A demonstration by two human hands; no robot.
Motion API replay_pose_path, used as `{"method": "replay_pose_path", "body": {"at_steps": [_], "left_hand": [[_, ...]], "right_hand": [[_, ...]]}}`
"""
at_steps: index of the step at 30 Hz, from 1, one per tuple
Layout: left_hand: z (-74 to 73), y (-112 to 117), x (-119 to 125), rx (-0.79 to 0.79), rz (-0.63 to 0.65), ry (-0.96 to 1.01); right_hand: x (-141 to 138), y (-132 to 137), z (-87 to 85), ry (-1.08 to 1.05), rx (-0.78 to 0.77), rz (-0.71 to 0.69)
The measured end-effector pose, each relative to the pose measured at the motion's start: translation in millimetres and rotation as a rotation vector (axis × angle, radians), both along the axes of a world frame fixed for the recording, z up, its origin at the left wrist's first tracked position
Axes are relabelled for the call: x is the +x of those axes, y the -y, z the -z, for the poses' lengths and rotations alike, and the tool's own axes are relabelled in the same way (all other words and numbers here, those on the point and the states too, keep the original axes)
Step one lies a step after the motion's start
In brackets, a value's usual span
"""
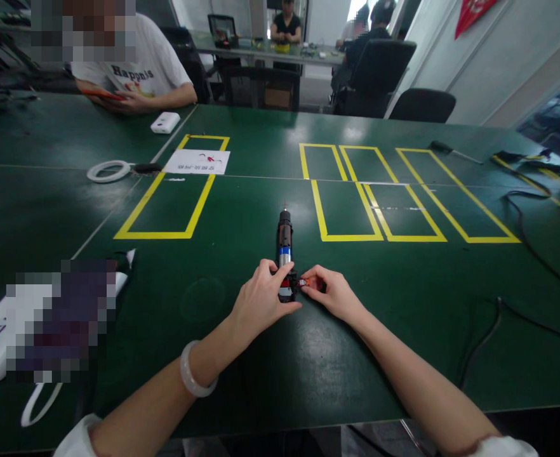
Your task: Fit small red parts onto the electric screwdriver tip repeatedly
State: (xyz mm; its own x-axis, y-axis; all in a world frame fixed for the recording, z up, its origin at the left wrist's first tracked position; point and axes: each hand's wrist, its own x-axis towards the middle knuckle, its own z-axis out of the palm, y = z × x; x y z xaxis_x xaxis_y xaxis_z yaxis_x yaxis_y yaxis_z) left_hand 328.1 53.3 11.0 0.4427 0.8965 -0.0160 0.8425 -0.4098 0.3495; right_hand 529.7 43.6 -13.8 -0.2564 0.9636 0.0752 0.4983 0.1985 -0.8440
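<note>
On the green table lies a power-screwdriver-like tool (285, 236), its narrow tip pointing away from me. Its body shows a black front, a blue and silver band and a red and black rear part. My left hand (263, 295), with a white bangle at the wrist, grips the rear of this tool between thumb and fingers. Just right of the rear end, my right hand (330, 291) pinches a small red-orange piece (305, 282) against or close beside the tool. The piece is too small to name, and my fingers partly cover it.
Yellow tape rectangles (351, 238) mark the table. A white paper sign (197, 162), a white cable coil (108, 171) and a small white box (165, 122) lie to the left. Black cables (487, 336) run along the right. Across the table sits a person (141, 70) holding a phone-like object.
</note>
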Motion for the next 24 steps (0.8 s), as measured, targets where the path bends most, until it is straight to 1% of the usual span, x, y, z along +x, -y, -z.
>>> {"method": "replay_pose_path", "body": {"at_steps": [5,8,10,13,17,19,22,24], "left_hand": [[-3.1,-1.8,-1.6,0.037,0.013,-0.05],[-4.0,-2.0,-0.8,0.051,0.03,-0.056],[-3.9,-1.8,-0.6,0.054,0.03,-0.05],[-2.9,-1.3,-0.9,0.063,0.022,-0.051],[-1.3,-1.8,-1.4,0.067,0.031,-0.033],[-0.4,-2.8,-1.6,0.054,0.037,-0.017],[1.0,-4.1,-2.1,0.036,0.042,0.012],[2.2,-4.1,-2.9,0.033,0.042,0.034]], "right_hand": [[-9.8,-2.0,1.0,0.197,0.062,-0.033],[-13.7,4.2,1.4,0.241,0.124,-0.015],[-14.4,8.5,1.4,0.213,0.126,-0.013],[-14.2,10.3,2.1,0.113,0.108,0.018],[-16.5,6.6,4.3,-0.067,0.005,0.113],[-18.4,5.6,5.3,-0.097,-0.03,0.149],[-19.1,6.5,6.8,-0.09,0.002,0.159],[-17.2,7.7,8.1,-0.094,0.036,0.137]]}}
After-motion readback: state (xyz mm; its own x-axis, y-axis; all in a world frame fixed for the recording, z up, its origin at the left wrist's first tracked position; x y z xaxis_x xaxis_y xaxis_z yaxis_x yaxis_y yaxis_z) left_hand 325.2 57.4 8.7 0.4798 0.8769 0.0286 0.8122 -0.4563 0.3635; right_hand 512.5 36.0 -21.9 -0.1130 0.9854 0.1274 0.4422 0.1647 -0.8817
